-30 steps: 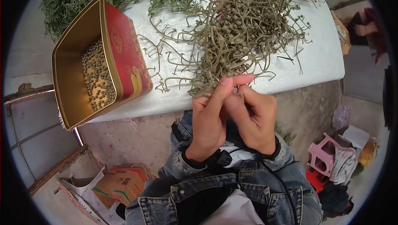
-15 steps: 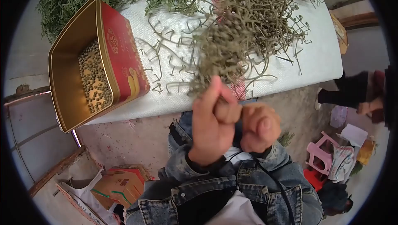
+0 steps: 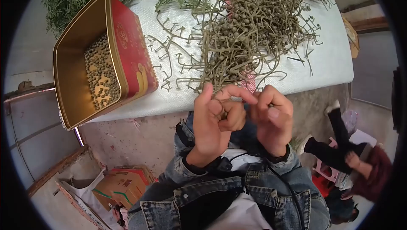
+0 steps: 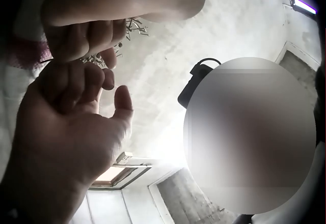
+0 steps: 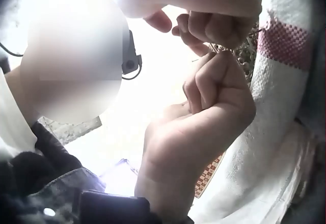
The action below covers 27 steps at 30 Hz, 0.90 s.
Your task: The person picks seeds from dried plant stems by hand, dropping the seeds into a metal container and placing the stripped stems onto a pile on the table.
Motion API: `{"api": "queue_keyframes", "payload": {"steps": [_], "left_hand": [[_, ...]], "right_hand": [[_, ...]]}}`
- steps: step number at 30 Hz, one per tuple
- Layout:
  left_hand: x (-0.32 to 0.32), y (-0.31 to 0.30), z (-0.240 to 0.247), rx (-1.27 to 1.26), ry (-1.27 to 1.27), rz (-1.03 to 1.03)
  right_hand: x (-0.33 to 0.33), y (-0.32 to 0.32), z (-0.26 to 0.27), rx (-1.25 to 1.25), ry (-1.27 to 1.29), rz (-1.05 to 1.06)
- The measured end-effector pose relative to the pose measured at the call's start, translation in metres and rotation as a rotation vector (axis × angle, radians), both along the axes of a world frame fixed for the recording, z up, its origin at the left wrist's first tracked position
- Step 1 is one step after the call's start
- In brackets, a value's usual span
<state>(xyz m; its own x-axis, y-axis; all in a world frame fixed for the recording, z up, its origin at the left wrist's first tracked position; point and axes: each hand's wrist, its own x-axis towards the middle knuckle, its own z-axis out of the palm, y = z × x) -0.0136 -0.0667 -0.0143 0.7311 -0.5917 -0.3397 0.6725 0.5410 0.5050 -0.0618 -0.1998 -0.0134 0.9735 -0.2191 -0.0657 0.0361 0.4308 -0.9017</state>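
Note:
Both hands are raised in front of the body, just off the near edge of the white woven sack. My left hand has its fingers curled round a thin dried stem. Close on its right, my right hand pinches a small round seed head between thumb and curled index finger. Past the fingertips lies a heap of brown dried stems with round seed heads. To the left, a red and gold tin lies tipped on its side, loose round seed heads inside.
Green leafy sprigs are piled behind the tin. Several single stems lie scattered across the white sack. At the right, a person in dark trousers is by a pink stool. A cardboard box stands lower left.
My hands, together a second ago, have moved apart a little, the right one going rightward. At half a second they were blurred over the sack's edge. The person at the right has walked nearer.

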Motion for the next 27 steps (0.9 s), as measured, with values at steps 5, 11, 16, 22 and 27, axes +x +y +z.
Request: {"api": "queue_keyframes", "payload": {"steps": [5,11,16,22,27], "left_hand": [[-0.006,0.009,-0.013,-0.120,-0.052,-0.004],[-0.011,0.024,-0.013,0.064,-0.208,-0.058],[-0.017,0.023,-0.012,0.401,-0.314,-0.179],[-0.023,0.010,-0.009,0.662,-0.487,0.065],[-0.020,0.016,0.004,0.770,-0.459,0.194]], "right_hand": [[0.007,0.006,0.014,-0.323,0.148,0.095],[0.010,-0.002,0.007,-0.389,0.181,0.039],[0.009,-0.008,0.016,-0.693,0.262,0.035],[0.008,-0.011,0.017,-0.935,0.263,0.149],[0.001,-0.012,0.018,-0.791,0.173,-0.114]]}}
